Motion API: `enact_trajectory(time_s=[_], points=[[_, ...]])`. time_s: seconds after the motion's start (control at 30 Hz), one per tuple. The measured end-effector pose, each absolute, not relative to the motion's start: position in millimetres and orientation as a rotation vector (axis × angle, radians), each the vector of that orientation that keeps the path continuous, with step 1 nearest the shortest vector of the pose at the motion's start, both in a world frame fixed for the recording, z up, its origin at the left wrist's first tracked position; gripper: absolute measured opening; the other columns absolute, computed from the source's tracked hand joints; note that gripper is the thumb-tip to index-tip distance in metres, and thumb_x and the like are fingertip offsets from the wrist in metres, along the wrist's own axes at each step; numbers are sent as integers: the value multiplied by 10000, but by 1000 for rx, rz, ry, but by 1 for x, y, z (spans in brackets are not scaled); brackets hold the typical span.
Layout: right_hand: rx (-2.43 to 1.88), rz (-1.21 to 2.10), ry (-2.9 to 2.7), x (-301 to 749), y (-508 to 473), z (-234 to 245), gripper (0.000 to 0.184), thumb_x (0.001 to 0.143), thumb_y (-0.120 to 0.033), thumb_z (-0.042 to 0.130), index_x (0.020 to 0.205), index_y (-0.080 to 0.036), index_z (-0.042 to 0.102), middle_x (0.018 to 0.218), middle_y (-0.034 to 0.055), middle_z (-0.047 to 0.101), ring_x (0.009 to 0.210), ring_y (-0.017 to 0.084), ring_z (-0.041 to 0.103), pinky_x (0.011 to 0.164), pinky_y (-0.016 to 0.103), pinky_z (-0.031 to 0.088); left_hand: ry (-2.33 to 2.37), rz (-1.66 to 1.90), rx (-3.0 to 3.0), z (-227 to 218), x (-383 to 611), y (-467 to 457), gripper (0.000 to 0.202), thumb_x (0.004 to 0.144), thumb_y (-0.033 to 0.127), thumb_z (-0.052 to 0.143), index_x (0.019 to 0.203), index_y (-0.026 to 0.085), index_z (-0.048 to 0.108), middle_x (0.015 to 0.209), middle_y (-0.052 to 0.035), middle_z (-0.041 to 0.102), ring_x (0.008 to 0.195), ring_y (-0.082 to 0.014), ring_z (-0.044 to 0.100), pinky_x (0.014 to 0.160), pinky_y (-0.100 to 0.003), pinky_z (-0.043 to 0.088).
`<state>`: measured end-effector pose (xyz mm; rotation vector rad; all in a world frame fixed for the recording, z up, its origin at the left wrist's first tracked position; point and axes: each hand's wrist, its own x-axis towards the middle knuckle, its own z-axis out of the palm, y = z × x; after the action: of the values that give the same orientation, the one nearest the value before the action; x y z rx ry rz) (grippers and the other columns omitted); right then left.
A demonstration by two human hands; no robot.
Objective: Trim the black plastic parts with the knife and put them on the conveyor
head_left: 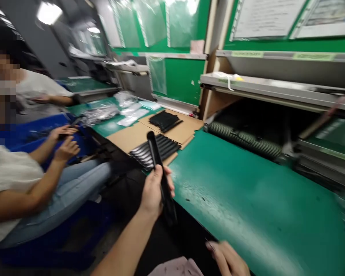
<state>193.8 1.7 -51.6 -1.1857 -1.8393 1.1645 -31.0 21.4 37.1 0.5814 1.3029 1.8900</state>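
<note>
Green tabletop (247, 199) right of fingers of left hand (152, 192), far right end blurred. Cardboard (123, 138) beyond those fingers, bearing row of black strips (169, 144), partly hidden by long black piece (154, 147). Piece clamped in left fingers, lower end smeared. Right hand (229, 260) cut off at bottom; cannot tell whether fingers grip thin dark sliver (210, 244) at their tips.

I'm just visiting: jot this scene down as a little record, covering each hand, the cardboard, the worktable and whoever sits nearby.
Left hand: grips a long, narrow, glossy black piece
Right hand: beside the table edge; too blurred to tell what it holds
Flat brown cardboard: bears a row of long, shiny black pieces and a dark black pile
Smooth green worktable: cardboard on it
Nearby: seated co-worker in blue jeans
</note>
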Motion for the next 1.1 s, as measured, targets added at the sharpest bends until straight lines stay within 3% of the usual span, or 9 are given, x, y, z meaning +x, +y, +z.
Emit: enact_trajectory(time_s=[0.23, 0.8, 1.1], points=[[-910, 1091, -1798, 174, 19, 10, 164, 931, -341, 606, 951, -244, 737, 769, 22, 668, 666, 165, 594, 594, 282, 456, 1155, 1844, 749, 55, -13, 25, 428, 969, 528, 422, 713, 196, 512, 503, 29, 488, 394, -103, 431, 359, -188, 334], [-737, 929, -1835, 169, 18, 17, 129, 842, -339, 765, 853, -211, 750, 718, 6, 679, 669, 166, 598, 643, 303, 459, 1157, 1784, 888, 59, -1, 16, 407, 973, 478, 449, 694, 191, 525, 499, 27, 452, 388, -101, 406, 371, -205, 293], [-599, 441, -1695, 160, 22, 9, 223, 863, -228, 749, 1080, -219, 700, 793, 34, 695, 707, 170, 599, 652, 314, 474, 931, 1470, 647, 51, 12, 20, 443, 974, 475, 449, 648, 182, 512, 421, 42, 413, 330, -73, 343, 349, -166, 281]])
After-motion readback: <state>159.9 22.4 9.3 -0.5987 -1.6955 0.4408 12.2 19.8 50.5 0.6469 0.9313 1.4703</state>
